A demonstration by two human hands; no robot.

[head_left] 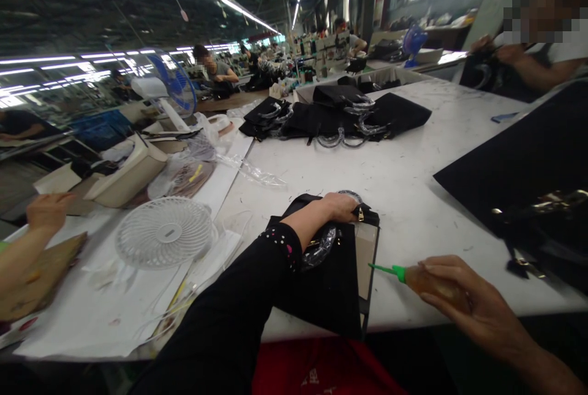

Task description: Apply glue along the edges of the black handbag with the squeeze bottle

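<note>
A black handbag point(326, 294) lies on the white table, its handles wrapped in clear plastic. My left hand point(340, 206) is closed on the bag's far upper part, beside a gold zipper pull point(361, 215); its fingertips are partly hidden. Along the bag's right side a beige panel point(365, 254) shows. My right hand point(463, 297) is wrapped round a squeeze bottle point(434, 286) of amber liquid with a green nozzle. The nozzle points left, its tip close to the right edge of the beige panel.
More black bags point(340, 116) are piled at the back of the white table point(404, 174). A large black bag point(528, 180) is at right. To the left are a white fan point(164, 233), cables and a co-worker's hand point(48, 211). Another person point(546, 46) handles a bag at upper right.
</note>
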